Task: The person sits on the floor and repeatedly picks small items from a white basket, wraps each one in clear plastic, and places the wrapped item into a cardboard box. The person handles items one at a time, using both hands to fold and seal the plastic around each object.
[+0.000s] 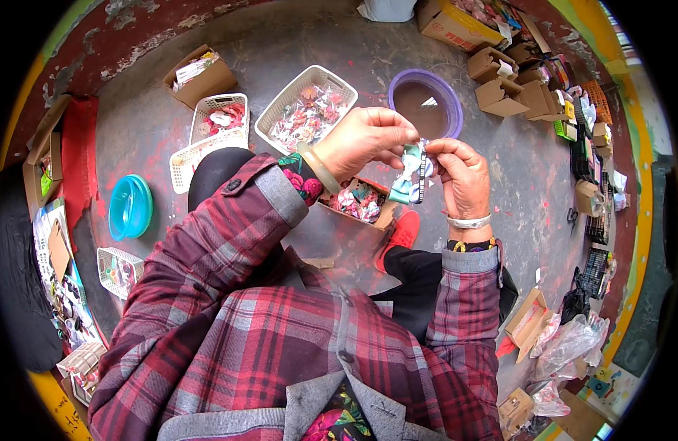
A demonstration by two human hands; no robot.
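In front of my chest, my left hand [362, 143] and my right hand [462, 175] meet over a mint-green ribbon bow [407, 176] with a black-and-white patterned strip [423, 176] along its right side. The fingers of my left hand are closed in a pinch at the bow's top end. My right hand grips the strip side between thumb and fingers; the exact contact is partly hidden. Just below the bow, a small cardboard box [385, 218] on the floor holds pink, white and dark decorated pieces. My left forearm crosses above that box's left side.
A white basket [268, 121] of wrapped pink pieces stands ahead, with smaller white baskets [183, 163] at its left. Beyond my hands is a purple basin [457, 106]. Teal basins [130, 207] sit at left. Cardboard boxes [498, 97] and plastic bags [571, 349] line the right side.
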